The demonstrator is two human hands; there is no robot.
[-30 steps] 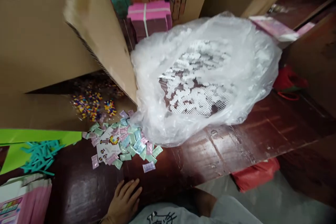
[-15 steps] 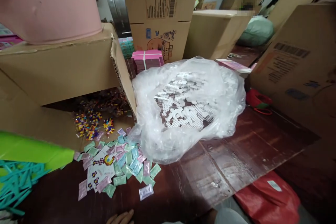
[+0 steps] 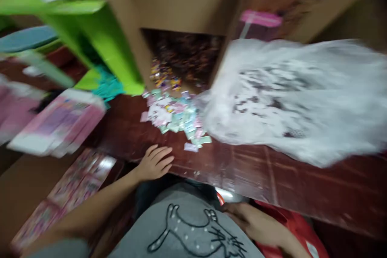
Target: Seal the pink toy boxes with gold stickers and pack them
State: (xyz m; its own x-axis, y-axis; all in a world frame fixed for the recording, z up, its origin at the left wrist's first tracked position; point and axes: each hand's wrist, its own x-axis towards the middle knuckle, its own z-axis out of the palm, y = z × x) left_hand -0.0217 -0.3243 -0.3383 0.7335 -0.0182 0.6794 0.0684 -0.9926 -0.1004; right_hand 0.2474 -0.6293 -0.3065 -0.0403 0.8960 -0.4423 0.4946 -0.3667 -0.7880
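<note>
My left hand (image 3: pixel 155 163) rests on the front edge of the dark red table (image 3: pixel 250 165), palm down with its fingers spread and nothing in it. Just beyond it lies a heap of small pastel sachets (image 3: pixel 184 121) in green, blue and pink, with a white printed sheet (image 3: pixel 160 113) among them. Below the table edge, by my grey shirt, is my right hand (image 3: pixel 242 215). Motion smears it and its fingers are hidden, so I cannot tell what they do. A red bag or cloth (image 3: pixel 290 225) sits beside that hand.
A large clear plastic bag (image 3: pixel 223 117) of white perforated pieces spreads over the right side. Behind the sachets, a cardboard box (image 3: pixel 187 0) holds packets of colourful beads (image 3: pixel 165 74). At left stand a green bin (image 3: pixel 105 36), teal strips (image 3: pixel 107 84) and pink-and-white cartons (image 3: pixel 60 121).
My view has swung left and down, so the bag now sits further right. My left hand shows fully on the table edge; my right hand has come into view.
</note>
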